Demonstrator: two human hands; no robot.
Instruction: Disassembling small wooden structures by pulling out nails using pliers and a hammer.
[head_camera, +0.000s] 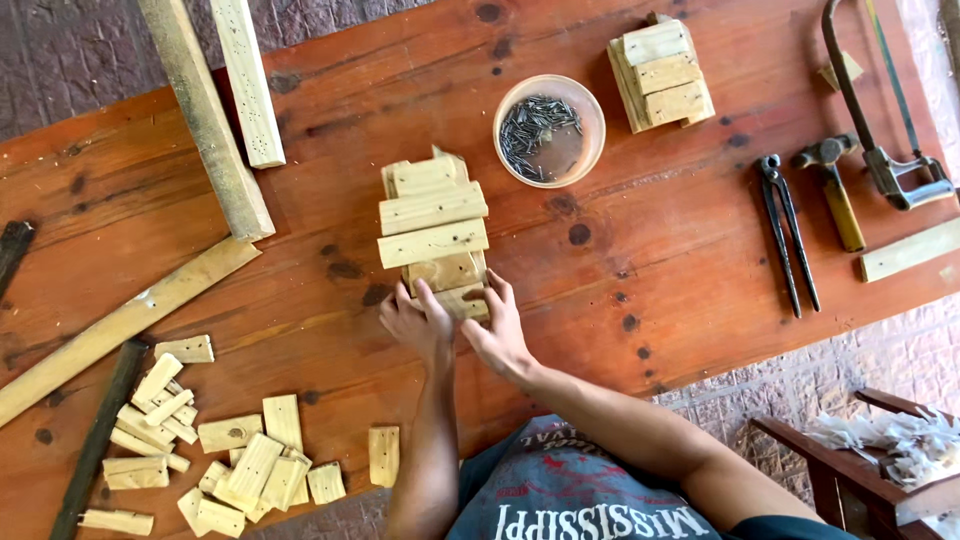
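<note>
Head view looks straight down at my two hands, side by side at the near end of the small slatted wooden piece (436, 232) in the middle of the reddish wooden table (640, 250). My left hand (417, 325) rests against the near left corner of that piece, fingers curled onto the lowest block; my right hand (500, 330) presses the near right corner, fingers bent over the edge of the same block, so both hands are closed lightly on the piece rather than lifting it. Taking the slatted piece as the landmark: nearer to me and off to its left lies a loose heap of short pale wood offcuts (200, 445), with a single small block (384, 455) lying apart from the heap, closer to my left forearm. Farther left of the piece, long pale wooden battens (205, 110) lie at angles across the table, one of them (120, 325) running diagonally below the others. Just beyond the piece and slightly to its right stands a round clear bowl of dark nails (548, 130). Farther still, right of the bowl, sits a second stacked wooden piece (662, 75). Well to the right of the landmark lie black pincers (788, 230), a hammer (833, 185) and a hacksaw (885, 120), near the table's right edge.
</note>
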